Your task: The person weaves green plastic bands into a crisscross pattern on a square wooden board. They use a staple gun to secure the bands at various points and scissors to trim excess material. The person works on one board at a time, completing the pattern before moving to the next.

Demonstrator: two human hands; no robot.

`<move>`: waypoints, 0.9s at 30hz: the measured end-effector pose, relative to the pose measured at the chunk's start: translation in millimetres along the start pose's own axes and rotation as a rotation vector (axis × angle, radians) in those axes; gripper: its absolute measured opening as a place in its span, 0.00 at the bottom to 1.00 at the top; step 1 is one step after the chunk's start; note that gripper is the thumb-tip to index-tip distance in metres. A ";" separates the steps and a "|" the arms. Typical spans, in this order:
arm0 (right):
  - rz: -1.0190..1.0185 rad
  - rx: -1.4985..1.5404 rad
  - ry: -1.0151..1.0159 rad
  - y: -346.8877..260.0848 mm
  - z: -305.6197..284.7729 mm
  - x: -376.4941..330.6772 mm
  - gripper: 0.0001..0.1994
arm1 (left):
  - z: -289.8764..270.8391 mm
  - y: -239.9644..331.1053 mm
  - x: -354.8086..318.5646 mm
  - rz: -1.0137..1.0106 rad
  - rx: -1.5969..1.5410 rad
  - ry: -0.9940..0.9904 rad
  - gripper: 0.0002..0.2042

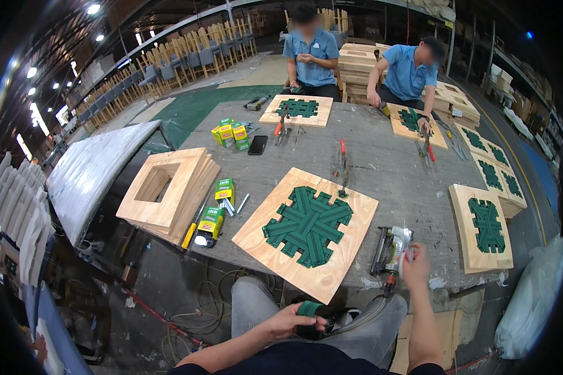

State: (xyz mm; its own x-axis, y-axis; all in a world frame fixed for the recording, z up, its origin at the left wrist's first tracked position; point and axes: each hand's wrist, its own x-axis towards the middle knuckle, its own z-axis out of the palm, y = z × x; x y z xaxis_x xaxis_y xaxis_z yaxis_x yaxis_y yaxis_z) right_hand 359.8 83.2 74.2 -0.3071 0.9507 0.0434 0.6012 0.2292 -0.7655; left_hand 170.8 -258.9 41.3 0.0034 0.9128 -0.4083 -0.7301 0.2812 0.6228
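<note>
My left hand (294, 320) is closed around a length of green webbing (308, 308) above my lap. My right hand (415, 267), smeared by motion, is beside the air staple gun (394, 247) at the table's near edge; whether its fingers grip the gun is unclear. Between them and farther in lies a square wooden panel (256, 239), turned at an angle and overhanging the near edge. Crossed green webbing strips (309, 222) cover its middle. A pliers-like tool with a red handle (343, 148) rests at the panel's far side.
Wooden frames (175, 181) are stacked at left, beside staple boxes (210, 223) and a yellow-handled tool (189, 235). Webbed panels (480, 250) line the right edge. Across the table (231, 169), two co-workers (311, 53) (413, 72) handle similar panels. A phone (257, 145) lies far left.
</note>
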 end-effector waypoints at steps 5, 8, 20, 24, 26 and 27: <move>-0.127 -0.472 0.278 97.0 -47.1 48.4 0.20 | 2.2 -9.1 6.3 -0.119 -0.175 -0.152 0.18; -0.207 -0.486 0.263 94.4 -45.7 53.2 0.17 | 11.2 7.9 5.6 0.016 0.202 -0.021 0.16; -0.189 -0.197 0.117 44.3 44.2 48.5 0.18 | 5.4 152.7 127.5 0.663 1.637 0.310 0.21; -0.212 -0.350 0.193 47.0 27.3 74.0 0.17 | -33.5 180.9 188.2 0.605 1.901 0.419 0.25; -0.270 -0.374 0.258 41.5 23.4 83.6 0.16 | -51.7 186.0 209.8 0.500 2.004 0.469 0.27; -0.319 -0.321 0.225 32.0 25.3 90.8 0.16 | -63.2 183.3 212.7 0.503 2.043 0.494 0.27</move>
State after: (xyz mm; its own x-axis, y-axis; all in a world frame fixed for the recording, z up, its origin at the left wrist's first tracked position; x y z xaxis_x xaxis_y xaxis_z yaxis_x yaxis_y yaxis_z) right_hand 332.5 171.5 37.3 -0.3674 0.8362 0.4072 0.7110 0.5348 -0.4567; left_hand -5.5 -31.9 26.5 -0.2793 0.9559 0.0909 0.9409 0.2535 0.2246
